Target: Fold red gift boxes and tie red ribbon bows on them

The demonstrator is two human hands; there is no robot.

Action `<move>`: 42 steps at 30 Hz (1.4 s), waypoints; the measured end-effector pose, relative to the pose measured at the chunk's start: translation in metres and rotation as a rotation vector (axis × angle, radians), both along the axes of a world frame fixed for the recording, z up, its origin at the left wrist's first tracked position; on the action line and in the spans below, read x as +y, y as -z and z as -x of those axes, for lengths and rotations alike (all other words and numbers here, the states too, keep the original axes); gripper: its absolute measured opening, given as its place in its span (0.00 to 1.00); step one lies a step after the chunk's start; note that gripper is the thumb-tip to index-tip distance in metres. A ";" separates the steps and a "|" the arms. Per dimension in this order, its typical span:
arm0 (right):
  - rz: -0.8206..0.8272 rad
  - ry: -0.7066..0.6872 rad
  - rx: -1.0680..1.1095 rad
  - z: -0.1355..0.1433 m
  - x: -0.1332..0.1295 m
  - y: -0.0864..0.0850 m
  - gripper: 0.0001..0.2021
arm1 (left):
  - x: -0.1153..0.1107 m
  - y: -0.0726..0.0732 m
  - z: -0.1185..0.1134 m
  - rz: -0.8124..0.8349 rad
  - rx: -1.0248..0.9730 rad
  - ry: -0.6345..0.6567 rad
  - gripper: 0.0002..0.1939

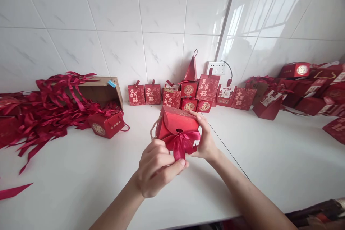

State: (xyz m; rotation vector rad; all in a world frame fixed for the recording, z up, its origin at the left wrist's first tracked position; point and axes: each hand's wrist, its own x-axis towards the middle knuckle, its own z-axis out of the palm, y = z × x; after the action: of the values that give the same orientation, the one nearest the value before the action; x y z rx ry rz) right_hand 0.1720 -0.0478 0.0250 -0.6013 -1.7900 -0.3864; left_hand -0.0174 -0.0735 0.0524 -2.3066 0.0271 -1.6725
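In the middle of the head view, a red gift box (175, 118) with a curved flap is held up over the white table. A dark red ribbon (180, 143) is tied in a bow on its front, just below a round hole. My right hand (207, 138) grips the box by its right side, fingers along the top edge. The tail of the bow is pinched between the thumb and fingers of my left hand (159, 167). A twisted cord handle (154, 129) sticks out at the box's left side. The box's underside is hidden.
A cardboard box (107, 90) spills many red ribbons (61, 104) at left, beside a small red box (107, 124). Several red boxes (171, 97) line the tiled wall near a power strip (215, 67). More red boxes (309, 86) pile up at right on the white table (81, 187).
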 end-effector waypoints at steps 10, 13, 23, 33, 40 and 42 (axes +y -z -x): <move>-0.002 -0.040 -0.005 0.000 -0.001 -0.001 0.49 | 0.000 0.001 -0.001 0.011 0.015 -0.009 0.10; 0.000 -0.040 -0.007 0.000 0.000 -0.001 0.49 | -0.001 0.000 -0.001 0.012 0.016 -0.007 0.11; 0.470 -0.179 0.343 0.004 0.002 0.005 0.42 | 0.032 0.006 0.006 0.509 -0.582 -0.234 0.03; 1.325 -1.092 1.373 0.022 0.025 -0.039 0.18 | 0.086 0.048 0.006 1.328 -0.780 -0.219 0.12; 1.470 -0.952 1.065 -0.005 0.006 -0.093 0.20 | 0.057 0.052 -0.008 1.280 -0.475 -0.181 0.14; 1.492 -0.898 0.922 -0.017 -0.012 -0.102 0.23 | 0.054 0.054 -0.011 1.266 -0.394 -0.181 0.14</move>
State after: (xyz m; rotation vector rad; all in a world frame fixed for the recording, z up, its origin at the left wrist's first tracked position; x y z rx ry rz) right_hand 0.1889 -0.0599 0.1274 -0.6633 -0.9625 1.6994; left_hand -0.0066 -0.0194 -0.0020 -2.4039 -1.6879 -2.3509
